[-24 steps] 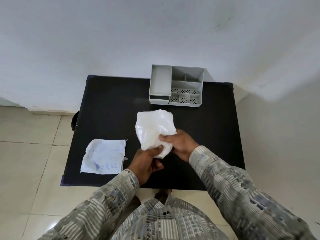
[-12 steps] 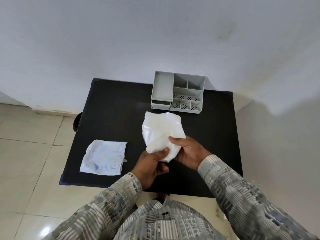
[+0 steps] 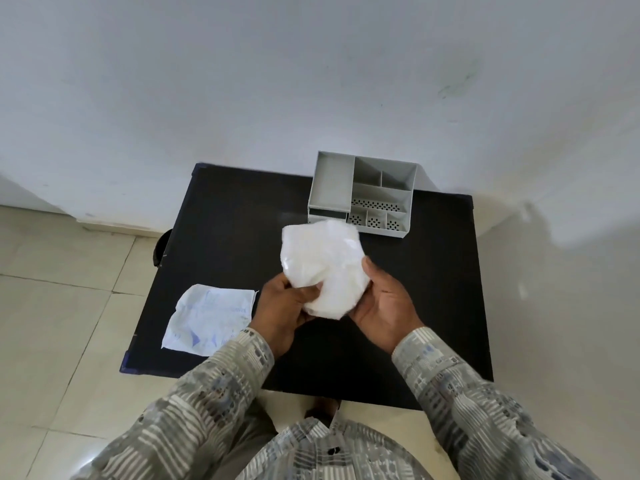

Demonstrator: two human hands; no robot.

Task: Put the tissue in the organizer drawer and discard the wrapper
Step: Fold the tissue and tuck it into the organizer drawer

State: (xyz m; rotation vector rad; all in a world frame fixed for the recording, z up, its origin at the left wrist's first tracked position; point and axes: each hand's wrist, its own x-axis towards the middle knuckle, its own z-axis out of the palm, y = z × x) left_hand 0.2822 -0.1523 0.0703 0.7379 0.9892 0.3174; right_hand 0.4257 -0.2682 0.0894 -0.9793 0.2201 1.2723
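Presently both hands hold the one tissue (image 3: 323,268) in the air above the surface (image 3: 221,230). Left hand (image 3: 282,315) is closed on its lower near edge, thumb on top; right hand (image 3: 384,306) cups the opposite side, fingers curled behind, thumb against its flank.

Handling, as judged: the tissue looks very light, soft and crumpled, with no stiffness; it should compress readily and may tear if pulled apart. Best held by a bunched fold, lightly, then folded small enough for the drawer.

Count: one tissue, one wrapper (image 3: 211,320), one organizer (image 3: 363,197), one drawer (image 3: 327,215).

Wrapper lies flat just beyond the left hand's outer side, near the surface edge, not touched. Organizer stands ahead of both hands, past the tissue's far edge. Its drawer sits low on the left side; whether it is open cannot be told. No bin identified with certainty.
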